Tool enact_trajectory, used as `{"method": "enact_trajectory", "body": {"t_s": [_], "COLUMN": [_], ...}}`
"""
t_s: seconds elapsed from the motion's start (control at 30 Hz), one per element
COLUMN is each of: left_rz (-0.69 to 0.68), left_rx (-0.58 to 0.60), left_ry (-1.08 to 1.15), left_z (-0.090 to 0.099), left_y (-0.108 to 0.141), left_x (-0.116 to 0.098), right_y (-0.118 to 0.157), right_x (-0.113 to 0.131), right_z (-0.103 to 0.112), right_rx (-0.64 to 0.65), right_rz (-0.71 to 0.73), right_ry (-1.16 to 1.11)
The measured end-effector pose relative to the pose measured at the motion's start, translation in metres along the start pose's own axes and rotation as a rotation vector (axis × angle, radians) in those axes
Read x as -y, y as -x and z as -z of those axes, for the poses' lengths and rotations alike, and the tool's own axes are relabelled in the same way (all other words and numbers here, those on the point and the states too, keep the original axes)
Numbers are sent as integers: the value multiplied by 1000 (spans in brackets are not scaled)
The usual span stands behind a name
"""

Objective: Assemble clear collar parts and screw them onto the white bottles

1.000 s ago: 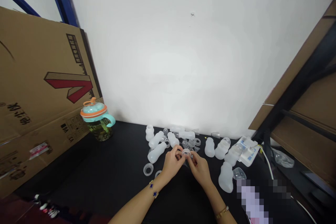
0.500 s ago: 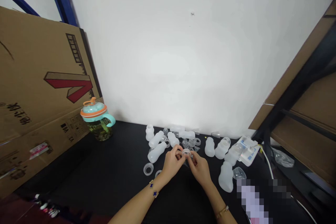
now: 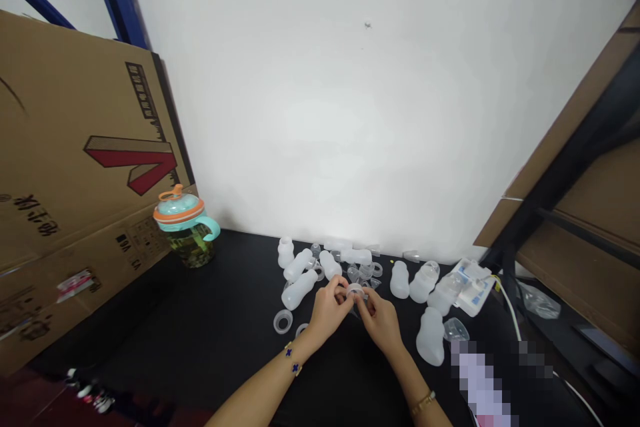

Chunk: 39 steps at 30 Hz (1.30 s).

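Note:
Between my two hands is a small translucent collar ring (image 3: 355, 289), likely from a baby bottle by its look. My left hand (image 3: 330, 310) pinches it from the left, and my right hand (image 3: 379, 317) grips its right side with fingertips. Part of the ring is covered by my fingers. Just beyond lie clear nipples and rings (image 3: 366, 271) in a loose group. A frosted bottle (image 3: 299, 289) lies on its side left of my left hand, with another loose ring (image 3: 283, 321) nearer me.
Several frosted bottles (image 3: 430, 337) are on the right, with a clear cap (image 3: 456, 329) beside one. A white box (image 3: 475, 287) with a cable stands behind them. On the black table's (image 3: 240, 320) far left is a jug (image 3: 187, 227) against a cardboard box (image 3: 85, 167).

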<state>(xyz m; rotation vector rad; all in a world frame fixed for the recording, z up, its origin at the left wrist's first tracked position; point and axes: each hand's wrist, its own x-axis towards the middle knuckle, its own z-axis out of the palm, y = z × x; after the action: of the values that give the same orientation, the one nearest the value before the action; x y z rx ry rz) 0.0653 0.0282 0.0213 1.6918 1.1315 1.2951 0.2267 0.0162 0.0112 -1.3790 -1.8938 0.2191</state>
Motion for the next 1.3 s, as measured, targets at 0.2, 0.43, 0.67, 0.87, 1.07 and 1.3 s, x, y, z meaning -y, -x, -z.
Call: {"method": "enact_trajectory", "body": {"t_s": [0.2,0.43,0.67,0.87,1.07,1.3], "left_rz": [12,19,19,28,23,16], "left_rx": [0,-3,-1,-1,8,7], "left_ry": [13,-4,2,8,3,3], "left_z": [-1,0,-1,0,1,1], "left_y": [0,0,-1,-1,-1,-1], "left_x": [0,-2,1,0,-1,-1], "right_y": [0,2,1,1,1,1], "right_x": [-1,-1,0,0,-1,-3], "right_z": [-1,0,0,0,-1,-3], "right_rx": [6,2,-2,-6,-8,-28], "right_rz": [-7,-7,1,1,0,6], "right_ry": [-2,-5,-3,8,16,29]}}
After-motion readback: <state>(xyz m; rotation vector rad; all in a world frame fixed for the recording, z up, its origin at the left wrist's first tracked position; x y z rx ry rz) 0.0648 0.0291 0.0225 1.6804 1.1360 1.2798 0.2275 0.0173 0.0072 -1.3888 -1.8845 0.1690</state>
